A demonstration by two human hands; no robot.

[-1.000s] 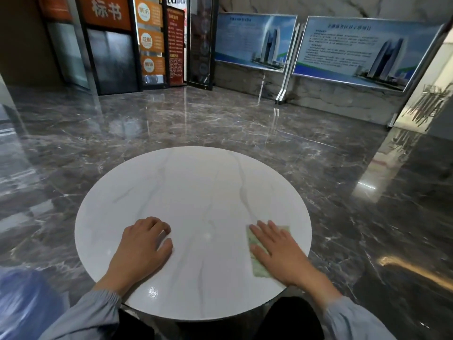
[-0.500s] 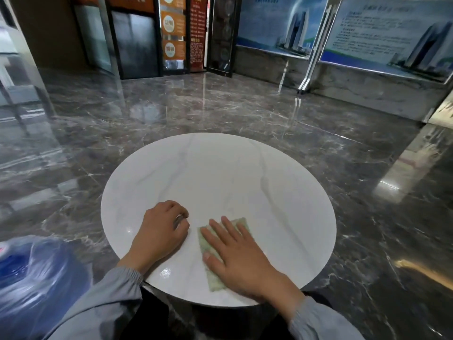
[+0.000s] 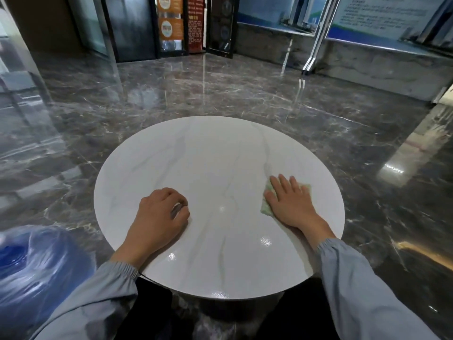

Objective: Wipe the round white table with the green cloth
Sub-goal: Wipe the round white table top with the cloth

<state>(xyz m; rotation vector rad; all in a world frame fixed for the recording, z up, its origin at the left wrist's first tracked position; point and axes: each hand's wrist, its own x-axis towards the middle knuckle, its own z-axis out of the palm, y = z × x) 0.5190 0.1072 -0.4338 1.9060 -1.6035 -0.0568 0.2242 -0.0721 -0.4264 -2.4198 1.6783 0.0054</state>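
One round white desk (image 3: pixel 220 155) stands on a glossy dark marble floor (image 3: pixel 220 89), with a blurred blue object (image 3: pixel 36 271) just beside its near left edge. Of the two hands, the right hand (image 3: pixel 290 203) presses flat, fingers straight, on the one green cloth (image 3: pixel 266 209) at the desk's right side. The left hand (image 3: pixel 159 214) rests clenched and holds nothing.

Now the left hand (image 3: pixel 159 214) sits curled in a loose fist, the right hand (image 3: pixel 290 204) lies flat, palm down, fingers straight

Office-building lobby: polished dark marble floor (image 3: pixel 220 89), display boards (image 3: pixel 382 15), glass doors (image 3: pixel 132 25).
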